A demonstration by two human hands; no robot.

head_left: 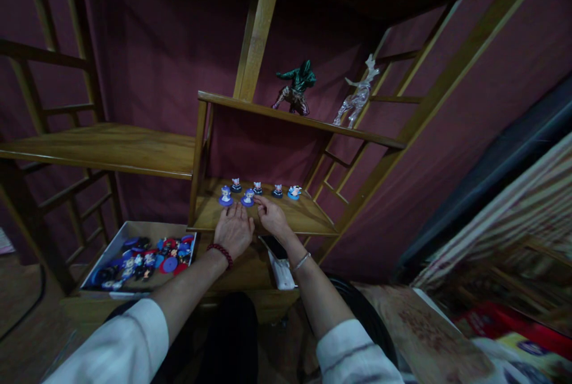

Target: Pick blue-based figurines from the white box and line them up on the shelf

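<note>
On the small wooden shelf [286, 220] stand two purple figurines in front, one at the left [226, 195] and one beside it [248, 196]. Behind and to the right are several small figures, among them a dark-based one [277, 191] and a blue-based one [294, 192]. My left hand [235, 230], with a red beaded bracelet, lies palm down at the shelf's front edge, fingers stretched out just below the purple figurines. The fingers of my right hand [270, 216] are bent, its index fingertip at the right side of the second purple figurine; whether it grips anything is unclear.
A white box [129, 230] full of colourful figurines sits at the lower left. A phone [273, 247] and a white object [281, 272] lie below the shelf. Above stand a green-and-brown figure [297, 87] and a clear one [357, 95]. A wooden post [259, 29] rises overhead.
</note>
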